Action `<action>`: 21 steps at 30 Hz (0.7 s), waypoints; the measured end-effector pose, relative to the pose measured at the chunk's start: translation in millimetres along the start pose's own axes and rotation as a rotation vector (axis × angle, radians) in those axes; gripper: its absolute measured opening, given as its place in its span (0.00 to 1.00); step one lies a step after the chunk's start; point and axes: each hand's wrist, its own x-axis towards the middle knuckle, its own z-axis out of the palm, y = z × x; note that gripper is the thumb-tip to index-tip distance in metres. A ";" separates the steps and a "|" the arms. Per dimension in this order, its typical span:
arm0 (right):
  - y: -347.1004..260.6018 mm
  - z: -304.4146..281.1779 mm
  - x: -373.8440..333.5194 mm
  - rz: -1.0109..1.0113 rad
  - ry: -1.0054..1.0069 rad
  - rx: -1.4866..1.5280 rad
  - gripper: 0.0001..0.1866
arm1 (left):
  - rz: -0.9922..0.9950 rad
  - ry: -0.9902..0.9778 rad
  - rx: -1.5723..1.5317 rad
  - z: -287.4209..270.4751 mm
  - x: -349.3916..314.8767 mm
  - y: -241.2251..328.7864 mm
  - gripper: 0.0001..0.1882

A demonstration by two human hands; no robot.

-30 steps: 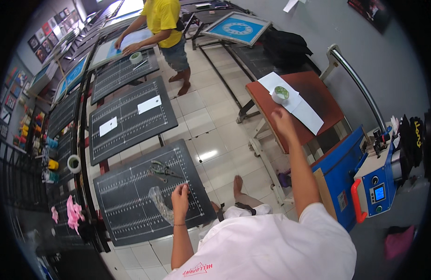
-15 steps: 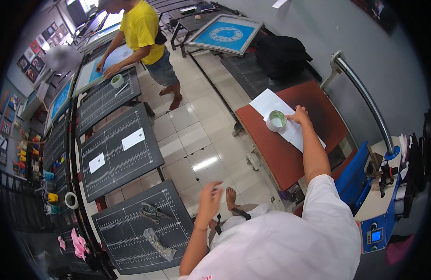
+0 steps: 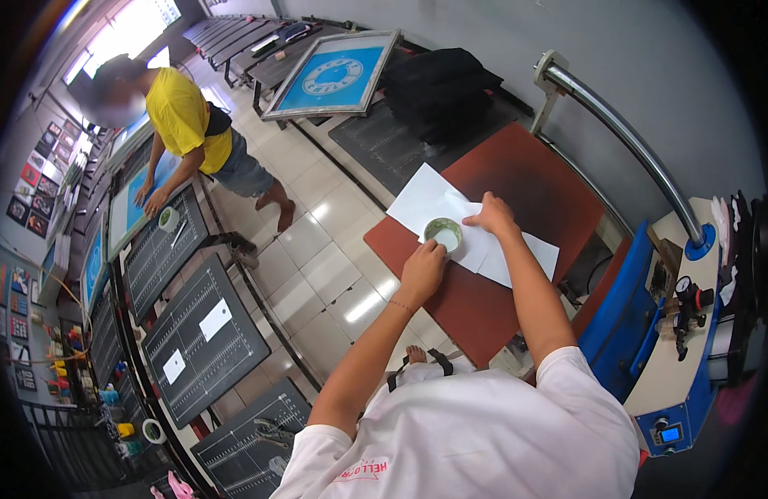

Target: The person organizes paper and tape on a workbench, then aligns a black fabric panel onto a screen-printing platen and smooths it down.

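Observation:
A roll of tape [image 3: 442, 224], pale outside and greenish inside, rests on white paper sheets [image 3: 419, 198] spread over a reddish-brown board. My left hand [image 3: 425, 268] is at the near side of the roll, its bent fingers gripping the rim. Just to the right of the roll, my right hand [image 3: 493, 218] has thumb and fingers closed on the edge of a white sheet, which looks slightly raised there. More white paper [image 3: 538, 256] lies under my right forearm.
The reddish-brown board [image 3: 558, 187] belongs beside a blue-and-cream machine [image 3: 681, 399] with a curved metal bar [image 3: 633, 137]. Black cloth [image 3: 438, 83] is piled beyond it. At left, a person in yellow [image 3: 180, 108] leans over a screen frame, near dark gridded boards [image 3: 172, 328].
My left hand has reached up and right from beside my body to the tape roll. My right hand remains at the paper. The view has shifted, and the person in yellow appears more upright.

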 end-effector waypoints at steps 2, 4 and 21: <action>4.0 -2.7 3.8 -0.048 -0.107 -0.043 0.41 | -0.010 0.123 -0.081 -7.0 -5.0 4.8 0.08; 3.3 -16.4 4.1 -0.064 -0.212 0.011 0.35 | -0.009 0.260 -0.074 -17.8 -7.5 -0.1 0.08; 2.7 -61.7 -112.7 0.119 0.560 2.039 0.27 | -0.144 0.066 0.078 -1.3 201.0 -131.6 0.13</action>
